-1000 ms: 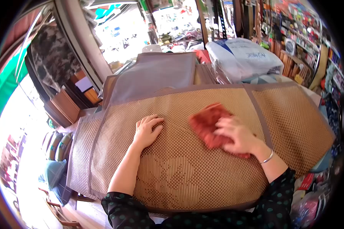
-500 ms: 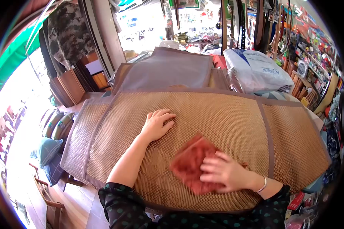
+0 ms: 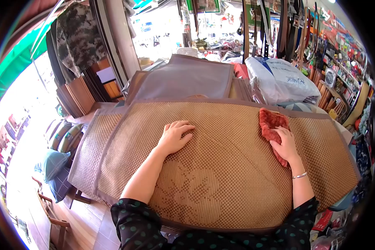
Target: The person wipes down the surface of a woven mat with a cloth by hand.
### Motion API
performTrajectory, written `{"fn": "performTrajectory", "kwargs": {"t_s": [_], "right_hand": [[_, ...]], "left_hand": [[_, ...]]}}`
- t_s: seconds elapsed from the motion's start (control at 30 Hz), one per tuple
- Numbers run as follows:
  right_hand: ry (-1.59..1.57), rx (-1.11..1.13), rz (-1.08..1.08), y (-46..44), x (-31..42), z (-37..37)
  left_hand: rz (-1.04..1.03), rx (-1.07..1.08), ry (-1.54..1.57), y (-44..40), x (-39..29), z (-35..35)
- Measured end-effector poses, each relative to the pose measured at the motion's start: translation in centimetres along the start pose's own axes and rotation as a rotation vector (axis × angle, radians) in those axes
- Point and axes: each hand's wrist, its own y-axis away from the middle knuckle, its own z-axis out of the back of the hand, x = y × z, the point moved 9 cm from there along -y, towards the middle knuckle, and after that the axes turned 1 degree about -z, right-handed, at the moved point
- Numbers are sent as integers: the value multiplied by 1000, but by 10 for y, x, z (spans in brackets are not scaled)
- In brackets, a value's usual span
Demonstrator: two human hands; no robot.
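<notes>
A tan woven mat [image 3: 229, 179] with a brown cloth border spreads out before me, a darker flower pattern woven near its front. My left hand [image 3: 176, 136] lies on the mat left of the middle, palm down, fingers spread a little and holding nothing. Over at the mat's right border, my right hand [image 3: 285, 146] presses on a red plush cloth [image 3: 274, 121], its fingers curled over the near part. The cloth's far end sticks out beyond the fingertips. A silver bangle [image 3: 299, 175] circles the right wrist.
Another mat lies beneath, its woven side [image 3: 321, 154] showing at the right. Behind are a folded mat with a grey back [image 3: 187, 77] and a plastic-wrapped package [image 3: 283, 77]. Cushions [image 3: 56, 166] are stacked at lower left, near a wooden bench [image 3: 50, 208]. Belts hang at the back right.
My right hand has slid the red cloth from the front middle of the mat to the right and away from me, onto the right border. My left hand stays nearly in place.
</notes>
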Motion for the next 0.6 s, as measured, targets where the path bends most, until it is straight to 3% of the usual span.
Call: {"fn": "performTrajectory", "kwargs": {"t_s": [0.13,0.27,0.37,0.47,0.6], "right_hand": [[-16,64,263,15,73,-6],[-74,355,724,75,196,-18],[-253,470,887,107,225,-19],[-209,443,796,82,203,-21],[-101,190,433,19,117,-10]], "left_hand": [[7,-1,-9,1,1,-1],[-9,4,-4,-2,0,0],[-6,6,2,-1,0,1],[2,-1,18,1,-2,2],[-9,-15,21,1,-2,2]]}}
